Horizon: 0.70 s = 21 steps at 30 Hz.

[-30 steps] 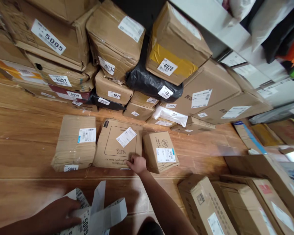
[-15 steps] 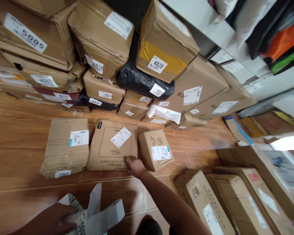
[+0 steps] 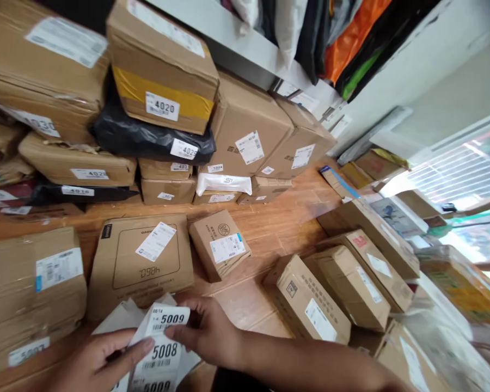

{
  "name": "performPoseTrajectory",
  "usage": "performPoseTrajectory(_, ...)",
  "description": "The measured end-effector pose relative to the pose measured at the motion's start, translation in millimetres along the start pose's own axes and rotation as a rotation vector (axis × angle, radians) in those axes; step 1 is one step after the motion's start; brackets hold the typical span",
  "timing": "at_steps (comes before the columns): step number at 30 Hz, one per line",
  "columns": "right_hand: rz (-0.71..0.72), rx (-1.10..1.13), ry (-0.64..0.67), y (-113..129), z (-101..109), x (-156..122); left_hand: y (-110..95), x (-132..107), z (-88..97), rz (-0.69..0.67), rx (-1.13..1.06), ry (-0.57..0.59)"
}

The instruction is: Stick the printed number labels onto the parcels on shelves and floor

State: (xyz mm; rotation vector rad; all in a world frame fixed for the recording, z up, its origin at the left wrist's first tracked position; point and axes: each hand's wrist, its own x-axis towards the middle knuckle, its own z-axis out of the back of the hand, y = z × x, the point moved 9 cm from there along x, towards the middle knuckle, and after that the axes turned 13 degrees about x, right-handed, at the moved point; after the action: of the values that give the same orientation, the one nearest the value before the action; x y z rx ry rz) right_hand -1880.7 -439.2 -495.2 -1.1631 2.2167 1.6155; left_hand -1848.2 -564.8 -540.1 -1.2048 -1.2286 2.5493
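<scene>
My left hand [image 3: 102, 351] pinches a strip of printed number labels [image 3: 163, 348], thumb on top. Its numbers 5009 and 5008 face me, and loose backing paper folds around it. At the upper end, near the 5009 label, my right hand [image 3: 208, 329] grips the strip between thumb and fingers. Just beyond both hands lies a flat Lenovo carton [image 3: 102, 277] with a tilted white shipping label. To its left is a larger brown box [image 3: 8, 272] bearing a 5007 label, and to its right a small brown box [image 3: 204, 234] carries a white and blue label.
Stacked cartons, among them one with yellow tape [image 3: 126, 90], line the far side, with a black plastic parcel [image 3: 126, 133] between them. Long brown boxes [image 3: 281, 288] stand in a row at right on the wood-look floor [image 3: 269, 234]. A white shelf [image 3: 245, 54] holds bagged parcels.
My right hand has left the Lenovo carton and come back to the label strip. My left hand has raised the strip toward the middle. The view has swung right.
</scene>
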Motion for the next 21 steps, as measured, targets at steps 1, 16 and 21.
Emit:
performPoseTrajectory(1,0.014,0.032,-0.021,1,7,2,-9,4,-2.2,0.005,-0.076,0.023)
performPoseTrajectory(16,0.178,0.120,-0.201,-3,69,11,-29,42,-41.2,0.067,-0.378,0.057)
performPoseTrajectory(21,0.177,-0.007,-0.250,9,78,10,-43,43,-35.1,0.059,-0.457,-0.017)
